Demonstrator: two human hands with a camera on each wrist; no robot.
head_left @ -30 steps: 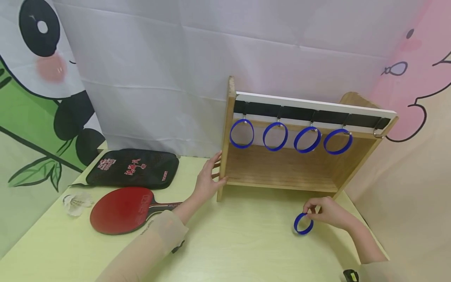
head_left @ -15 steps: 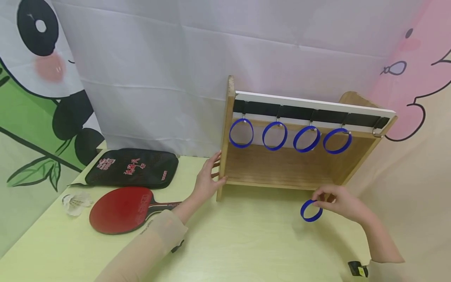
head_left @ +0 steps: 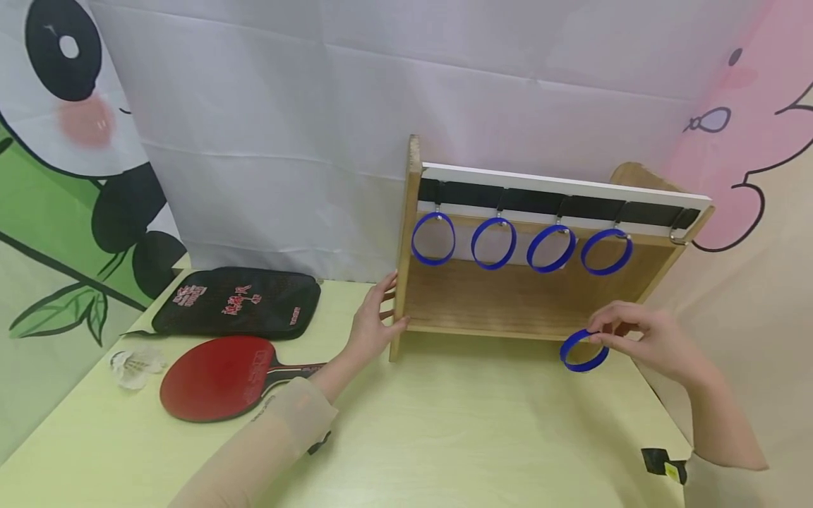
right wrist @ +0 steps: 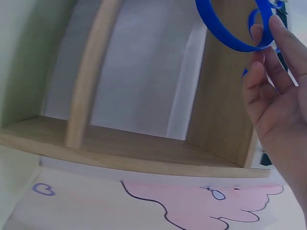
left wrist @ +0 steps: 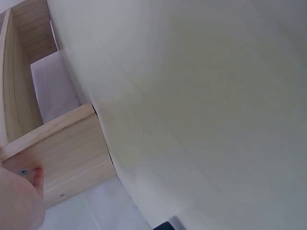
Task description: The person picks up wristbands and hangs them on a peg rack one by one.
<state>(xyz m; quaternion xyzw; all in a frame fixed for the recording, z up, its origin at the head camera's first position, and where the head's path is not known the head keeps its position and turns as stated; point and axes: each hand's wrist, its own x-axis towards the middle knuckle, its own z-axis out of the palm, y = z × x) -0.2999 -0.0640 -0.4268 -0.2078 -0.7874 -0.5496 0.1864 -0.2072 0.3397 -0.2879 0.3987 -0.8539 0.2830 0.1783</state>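
Observation:
My right hand (head_left: pixel 654 342) pinches a blue ring (head_left: pixel 582 367) by its upper edge, between thumb and fingers. In the head view the ring overlaps the front right edge of a wooden shelf rack (head_left: pixel 495 300); the right wrist view shows the pinched ring (right wrist: pixel 221 34) close up. Along the rack's white and black top rail (head_left: pixel 533 202), several blue rings (head_left: pixel 434 262) hang from metal hooks. The rightmost hook (head_left: pixel 679 238) bears no ring. My left hand (head_left: pixel 370 323) rests with extended fingers against the rack's left side panel (left wrist: pixel 72 153).
On the left of the pale table (head_left: pixel 457 423) lie a black paddle case (head_left: pixel 216 310), a red table tennis paddle (head_left: pixel 212 381) and a white shuttlecock (head_left: pixel 133 368). A white cloth (head_left: pixel 267 141) hangs behind the rack, and a wall (head_left: pixel 756 303) stands to the right.
My right hand has raised the blue ring from low over the table and carried it right and away from me, up to the rack's front edge. My left hand stays in place.

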